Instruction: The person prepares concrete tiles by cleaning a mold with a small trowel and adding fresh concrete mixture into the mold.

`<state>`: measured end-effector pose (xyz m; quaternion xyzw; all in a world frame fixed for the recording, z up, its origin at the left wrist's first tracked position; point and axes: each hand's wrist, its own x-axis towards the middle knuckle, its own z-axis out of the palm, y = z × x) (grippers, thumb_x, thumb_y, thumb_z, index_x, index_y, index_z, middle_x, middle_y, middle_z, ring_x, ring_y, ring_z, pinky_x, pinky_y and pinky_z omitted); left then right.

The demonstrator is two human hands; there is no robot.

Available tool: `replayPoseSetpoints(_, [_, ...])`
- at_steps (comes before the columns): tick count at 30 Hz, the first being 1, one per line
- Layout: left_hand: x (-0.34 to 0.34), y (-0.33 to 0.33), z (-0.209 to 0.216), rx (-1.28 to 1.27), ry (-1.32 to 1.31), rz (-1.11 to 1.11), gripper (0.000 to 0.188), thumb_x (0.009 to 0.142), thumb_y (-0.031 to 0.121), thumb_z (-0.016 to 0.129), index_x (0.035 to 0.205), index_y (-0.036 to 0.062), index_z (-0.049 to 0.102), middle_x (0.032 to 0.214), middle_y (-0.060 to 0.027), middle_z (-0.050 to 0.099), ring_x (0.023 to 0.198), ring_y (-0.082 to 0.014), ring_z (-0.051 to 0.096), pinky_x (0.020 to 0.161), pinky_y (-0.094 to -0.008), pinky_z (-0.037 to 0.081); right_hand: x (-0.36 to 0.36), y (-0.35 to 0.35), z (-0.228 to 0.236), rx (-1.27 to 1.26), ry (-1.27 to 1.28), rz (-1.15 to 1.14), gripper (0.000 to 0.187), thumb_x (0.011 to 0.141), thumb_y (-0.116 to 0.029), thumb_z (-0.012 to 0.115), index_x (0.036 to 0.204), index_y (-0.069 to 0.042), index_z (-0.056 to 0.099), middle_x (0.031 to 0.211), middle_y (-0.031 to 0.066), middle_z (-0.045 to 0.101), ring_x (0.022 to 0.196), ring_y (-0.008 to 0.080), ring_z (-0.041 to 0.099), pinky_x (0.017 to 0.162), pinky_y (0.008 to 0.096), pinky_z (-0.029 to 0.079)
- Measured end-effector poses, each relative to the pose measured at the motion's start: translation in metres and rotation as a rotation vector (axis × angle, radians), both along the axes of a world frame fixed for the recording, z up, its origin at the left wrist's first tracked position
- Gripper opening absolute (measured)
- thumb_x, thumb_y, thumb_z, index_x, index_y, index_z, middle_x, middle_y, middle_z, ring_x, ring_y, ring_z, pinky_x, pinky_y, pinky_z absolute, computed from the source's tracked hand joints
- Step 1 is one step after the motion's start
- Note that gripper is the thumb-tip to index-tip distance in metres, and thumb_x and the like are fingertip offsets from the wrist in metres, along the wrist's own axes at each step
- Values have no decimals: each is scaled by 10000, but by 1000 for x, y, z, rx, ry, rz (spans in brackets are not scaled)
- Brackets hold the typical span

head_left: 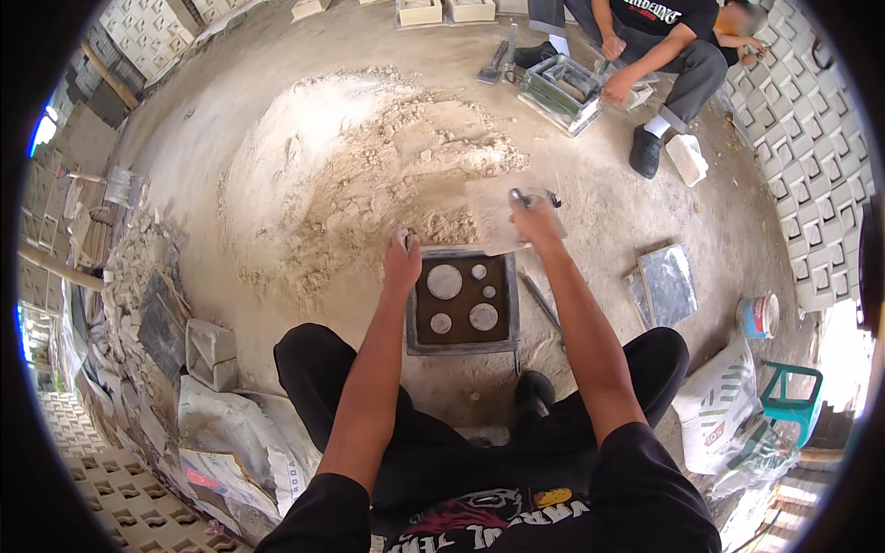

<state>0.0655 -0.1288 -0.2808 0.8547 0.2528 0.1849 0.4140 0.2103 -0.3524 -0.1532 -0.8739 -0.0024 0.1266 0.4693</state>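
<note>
A square mold (414, 313) with a dark metal frame lies on the ground between my knees. Inside it are several pale round discs (444, 282) of different sizes on a dark brown bed. My right hand (536, 221) is closed round the handle of a plastering trowel (493, 217). The trowel's broad pale blade, slightly blurred, is over the mold's far right corner and the powder beyond. At the far left corner of the mold, my left hand (403, 262) is closed, with a small dark bit showing at its fingers; what it grips is unclear.
A wide heap of pale powder (369, 166) spreads beyond the mold. A dark bar (540, 300) and a flat plate (664, 284) lie to the right. Another person works at a second mold (564, 88) at the far right. Sacks (719, 401) and a green stool (793, 396) stand near right.
</note>
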Motion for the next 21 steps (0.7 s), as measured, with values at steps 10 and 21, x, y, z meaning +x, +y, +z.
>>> replayPoseSetpoints(10, [-20,-29,-13,10,63,-93,543,923,169,485,1380,-63,307,1305,-317,445,1201,-453,449,992,-493,383,6,114,-81,15,303,174,306,856,-164,494,759,107,598,653,160,608,455,250,565,411,381,433])
replayPoseSetpoints(21, [-24,-26,-23,-30,74,-32,514,953,210,421,1404,-9,313,1350,-278,422,1259,-437,395,1059,-497,306,2,150,-108,-218,208,8,496,898,-336,519,1063,125,597,1040,350,614,946,416,650,771,459,535])
